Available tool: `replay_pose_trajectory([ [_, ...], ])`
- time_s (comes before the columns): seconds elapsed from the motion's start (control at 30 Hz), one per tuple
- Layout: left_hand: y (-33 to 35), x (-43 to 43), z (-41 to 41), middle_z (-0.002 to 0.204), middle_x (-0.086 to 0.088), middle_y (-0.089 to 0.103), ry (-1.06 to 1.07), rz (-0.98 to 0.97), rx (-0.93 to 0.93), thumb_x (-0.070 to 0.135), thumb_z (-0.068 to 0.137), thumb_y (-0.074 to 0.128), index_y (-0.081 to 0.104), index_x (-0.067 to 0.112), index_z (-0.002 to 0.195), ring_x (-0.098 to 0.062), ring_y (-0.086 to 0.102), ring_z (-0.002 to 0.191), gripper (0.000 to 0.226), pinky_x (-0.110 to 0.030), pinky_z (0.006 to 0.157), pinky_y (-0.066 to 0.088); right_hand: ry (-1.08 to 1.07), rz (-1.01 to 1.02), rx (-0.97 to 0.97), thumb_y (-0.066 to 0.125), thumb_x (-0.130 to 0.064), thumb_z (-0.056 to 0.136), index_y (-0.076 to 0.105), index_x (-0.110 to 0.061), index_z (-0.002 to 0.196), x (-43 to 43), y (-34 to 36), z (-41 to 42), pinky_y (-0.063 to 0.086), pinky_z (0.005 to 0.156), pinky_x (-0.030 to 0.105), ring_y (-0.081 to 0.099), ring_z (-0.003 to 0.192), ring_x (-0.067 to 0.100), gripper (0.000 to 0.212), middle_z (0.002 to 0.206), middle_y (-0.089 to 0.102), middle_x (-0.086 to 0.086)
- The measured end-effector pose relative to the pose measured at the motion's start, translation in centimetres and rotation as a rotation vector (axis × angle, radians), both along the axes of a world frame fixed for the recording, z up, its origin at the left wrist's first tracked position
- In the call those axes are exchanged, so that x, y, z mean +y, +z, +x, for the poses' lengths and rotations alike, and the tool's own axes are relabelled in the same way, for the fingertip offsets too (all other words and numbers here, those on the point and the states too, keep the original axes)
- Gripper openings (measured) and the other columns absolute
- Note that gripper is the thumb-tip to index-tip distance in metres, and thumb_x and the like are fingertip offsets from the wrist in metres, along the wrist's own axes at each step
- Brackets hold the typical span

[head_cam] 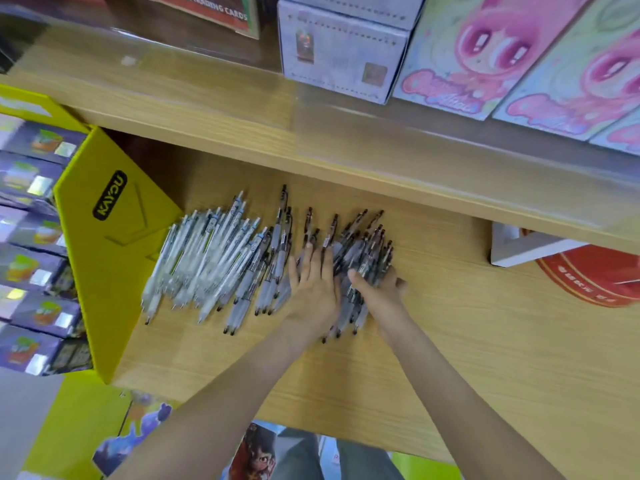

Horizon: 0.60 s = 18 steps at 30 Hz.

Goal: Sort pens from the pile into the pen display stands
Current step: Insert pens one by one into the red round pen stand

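Pressing pens [207, 258] flat: left hand [313, 285] | right hand [379, 292] curled round some

The light wooden shelf [450, 341] bears a spread pile of clear plastic pens [214, 258] beside a yellow cardboard box [104, 271].

Single head view, looking steeply down, close over wooden shelf [450, 358]

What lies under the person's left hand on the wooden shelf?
The left hand lies flat on dark-clipped pens. Their clip ends show beyond the fingertips. The parts of the pens that the palm covers, and the shelf beneath them, cannot be seen.
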<state>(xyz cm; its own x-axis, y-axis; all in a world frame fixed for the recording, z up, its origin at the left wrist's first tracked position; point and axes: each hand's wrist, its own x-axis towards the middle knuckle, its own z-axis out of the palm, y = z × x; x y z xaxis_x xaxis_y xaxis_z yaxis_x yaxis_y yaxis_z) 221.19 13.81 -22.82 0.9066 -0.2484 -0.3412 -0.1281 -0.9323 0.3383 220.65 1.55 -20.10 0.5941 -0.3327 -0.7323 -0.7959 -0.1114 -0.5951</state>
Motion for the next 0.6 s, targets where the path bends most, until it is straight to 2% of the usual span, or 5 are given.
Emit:
replay_pose_trajectory([
  [0.17,-0.8,-0.4,-1.2,0.158,-0.017,0.011,-0.014,-0.22,-0.011,0.04,0.084,-0.006,0.004,-0.002,0.15,-0.028,-0.002,0.148,0.079,-0.033,0.113,-0.023,-0.037,-0.05,-0.089,0.082,-0.036,0.071,0.023,-0.015,0.143,1.5,-1.3,0.2,0.04,0.105,0.04,0.035,0.13,0.023,0.096,0.14,0.027,0.005],
  [0.3,-0.6,-1.1,-1.6,0.159,-0.015,0.008,0.008,-0.296,0.041,0.043,0.087,-0.004,-0.001,-0.002,0.15,-0.023,-0.003,0.148,0.078,-0.024,0.107,-0.031,-0.161,0.206,-0.149,0.087,-0.018,0.062,0.05,-0.009,0.12,0.3,-1.7,0.0,0.054,0.089,0.043,0.066,0.101,0.02,0.069,0.111,0.067,0.007],
  [0.4,-0.1,-0.8,-1.0,0.161,-0.008,0.002,0.022,-0.355,0.137,0.036,0.101,0.017,-0.003,0.006,0.152,-0.014,-0.007,0.147,0.062,-0.025,0.109,-0.026,-0.163,0.268,-0.145,0.081,-0.013,0.066,0.06,-0.005,0.111,-0.8,-1.5,-0.5,0.055,0.084,0.049,0.069,0.091,0.028,0.05,0.099,0.071,0.013],
  [0.47,0.2,-0.4,-0.8,0.162,-0.003,-0.002,-0.003,-0.394,0.189,0.034,0.103,0.029,-0.002,0.012,0.153,-0.009,-0.011,0.146,0.062,-0.026,0.11,-0.024,-0.105,0.224,-0.137,0.073,-0.007,0.071,0.064,-0.004,0.107,-1.5,-1.5,-0.8,0.057,0.082,0.044,0.07,0.089,0.029,0.037,0.094,0.072,0.013],
  [0.6,1.2,0.1,-0.6,0.162,0.004,-0.008,0.035,-0.514,0.221,0.047,0.099,0.038,0.004,0.021,0.155,-0.003,-0.021,0.142,0.069,-0.033,0.113,-0.022,-0.026,0.105,-0.114,0.073,-0.016,0.069,0.058,-0.012,0.118,-2.7,-0.6,-1.5,0.056,0.082,0.036,0.068,0.09,0.019,0.051,0.1,0.07,0.005],
])
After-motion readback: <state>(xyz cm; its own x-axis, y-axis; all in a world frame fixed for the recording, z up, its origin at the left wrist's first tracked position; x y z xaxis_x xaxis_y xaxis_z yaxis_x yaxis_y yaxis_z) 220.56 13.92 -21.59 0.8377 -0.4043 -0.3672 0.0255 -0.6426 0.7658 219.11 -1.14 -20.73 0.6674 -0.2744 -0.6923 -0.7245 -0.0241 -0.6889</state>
